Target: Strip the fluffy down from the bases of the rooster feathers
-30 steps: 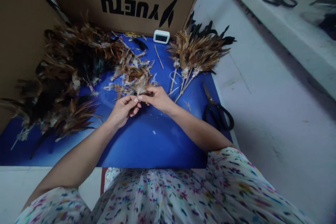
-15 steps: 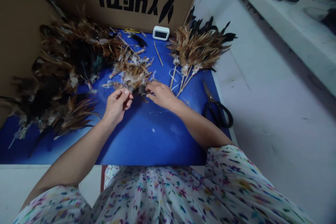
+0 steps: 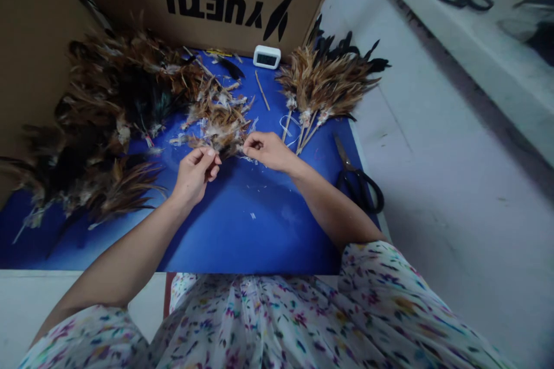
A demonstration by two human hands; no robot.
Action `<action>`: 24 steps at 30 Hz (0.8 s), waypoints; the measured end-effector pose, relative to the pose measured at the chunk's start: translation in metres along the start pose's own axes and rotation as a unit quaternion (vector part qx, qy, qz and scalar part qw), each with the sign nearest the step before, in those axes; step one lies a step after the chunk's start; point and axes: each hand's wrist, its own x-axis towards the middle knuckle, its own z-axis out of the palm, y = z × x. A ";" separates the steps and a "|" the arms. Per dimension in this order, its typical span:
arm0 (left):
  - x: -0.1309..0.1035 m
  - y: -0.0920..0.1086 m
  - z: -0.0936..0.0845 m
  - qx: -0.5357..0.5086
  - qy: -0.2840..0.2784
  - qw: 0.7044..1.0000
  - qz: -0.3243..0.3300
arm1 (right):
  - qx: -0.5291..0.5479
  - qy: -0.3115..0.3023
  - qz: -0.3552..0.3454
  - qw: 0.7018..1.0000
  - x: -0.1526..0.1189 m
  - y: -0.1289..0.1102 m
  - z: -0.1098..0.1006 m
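At the near edge of the small feather pile [image 3: 225, 121] on the blue table [image 3: 259, 219], the left hand [image 3: 194, 173] pinches thumb against curled forefinger and the right hand [image 3: 267, 151] nearly closes its fingertips, though whether either grasps a feather I cannot tell.

hands [image 3: 193, 176]: 2 | scissors [image 3: 350, 168]: 2 pairs | white device [image 3: 267, 57]: 1

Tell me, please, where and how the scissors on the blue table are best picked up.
I would take the scissors by the black handles, the right hand coming from the person's side. The handle loops lie toward the person, by the right edge of the table, with wide openings for fingers, while the blades point away.
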 end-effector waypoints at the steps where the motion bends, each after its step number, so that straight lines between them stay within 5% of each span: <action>1: 0.000 0.000 0.000 0.000 0.000 1.000 -0.001 | 0.042 0.000 0.019 0.999 0.000 -0.002 0.000; 7: -0.001 0.000 0.001 -0.009 0.002 1.000 0.003 | 0.217 -0.026 0.091 0.972 -0.005 -0.016 0.004; 24: -0.002 -0.005 0.000 -0.037 -0.071 0.993 -0.088 | 0.291 -0.097 0.099 0.947 -0.009 -0.017 0.003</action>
